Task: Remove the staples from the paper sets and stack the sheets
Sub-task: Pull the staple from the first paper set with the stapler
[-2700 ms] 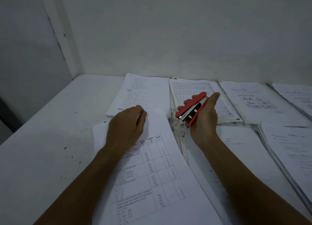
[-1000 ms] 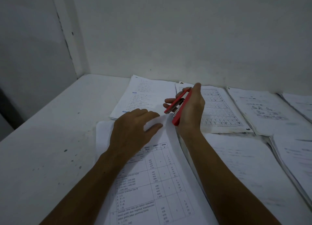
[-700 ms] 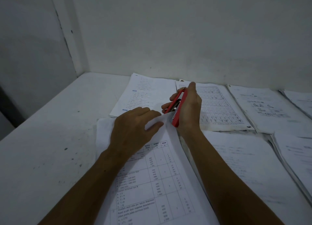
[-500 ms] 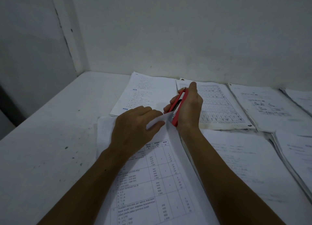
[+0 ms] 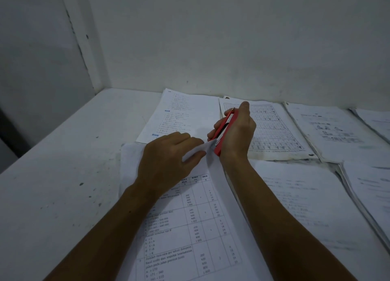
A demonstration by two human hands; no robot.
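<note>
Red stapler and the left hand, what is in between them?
The lifted corner of the printed sheet: the left hand pinches it, and its tip reaches the red stapler that the right hand holds. Head view.

Head cam, single view: looks fwd/down, close over table (image 5: pixel 52 186), toward wall (image 5: pixel 232 38).

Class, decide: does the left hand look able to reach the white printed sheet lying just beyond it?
Probably yes: the left hand, pinching the near paper set, lies just short of the white printed sheet; nothing between.
</note>
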